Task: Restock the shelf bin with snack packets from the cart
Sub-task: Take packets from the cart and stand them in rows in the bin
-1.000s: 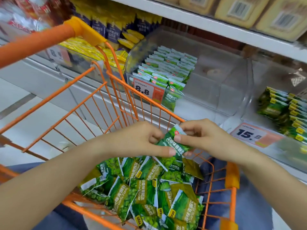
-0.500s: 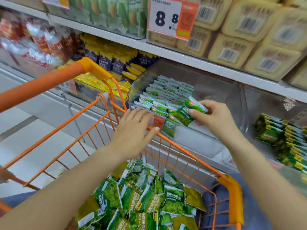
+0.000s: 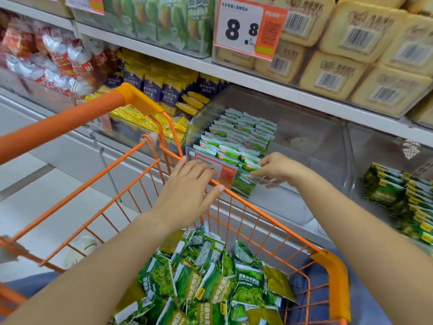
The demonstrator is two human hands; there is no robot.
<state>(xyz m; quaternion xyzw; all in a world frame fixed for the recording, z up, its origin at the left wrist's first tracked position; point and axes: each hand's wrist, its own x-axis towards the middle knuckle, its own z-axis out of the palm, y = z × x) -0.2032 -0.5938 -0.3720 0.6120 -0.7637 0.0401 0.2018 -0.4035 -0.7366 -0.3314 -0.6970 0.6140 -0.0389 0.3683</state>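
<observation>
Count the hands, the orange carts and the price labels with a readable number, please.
Orange cart: 1
Hands: 2, the left hand resting on the cart, the right hand pinching a snack packet
Readable price label: 1
Total: 4

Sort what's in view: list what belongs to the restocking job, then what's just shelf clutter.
Job: green packets in the cart; cart; clear bin with packet rows; packet at right hand; left hand on cart rim.

Not job: yellow-blue packs; red-white bags; beige boxes; price tag.
</observation>
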